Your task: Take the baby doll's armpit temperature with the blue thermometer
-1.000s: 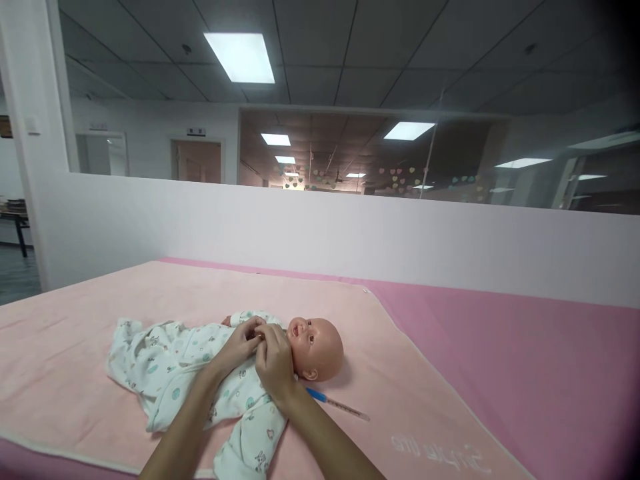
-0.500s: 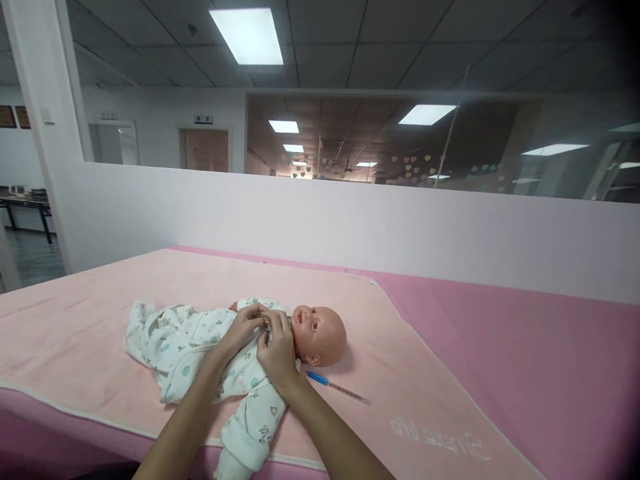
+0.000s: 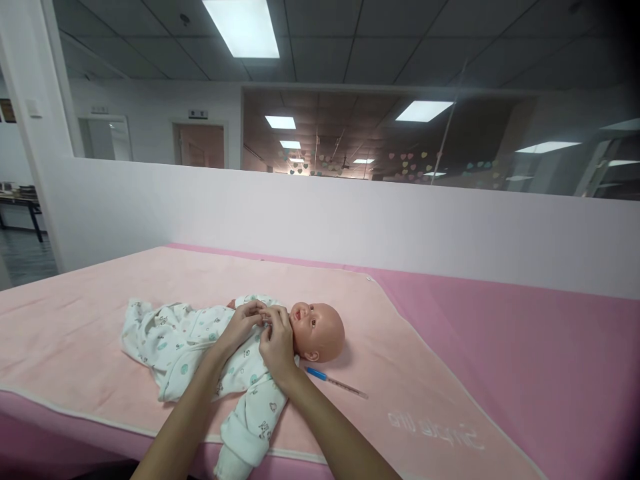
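Observation:
A baby doll [image 3: 320, 332] lies on its back, its head toward the right, dressed in a white printed romper [image 3: 187, 340]. Both my hands meet at the upper chest, just below the doll's chin. My left hand [image 3: 245, 325] has its fingers bent and pinched on the romper's front near the neck. Beside it, my right hand [image 3: 277, 340] is closed with curled fingers against the same cloth by the collar. The fingertips cover the spot they grip, so any fastener there is hidden. One romper sleeve [image 3: 253, 423] hangs toward the near edge.
A thermometer [image 3: 336, 383] with a blue cap lies just right of my right wrist, near the doll's head. Beneath everything is a peach blanket [image 3: 420, 373] over a pink padded surface [image 3: 540, 347]. A white low wall [image 3: 340, 217] with glass above runs behind.
My fingers have shifted slightly at the collar, the right hand's curling closer together. The whole view has moved a little; the doll and thermometer stay in place.

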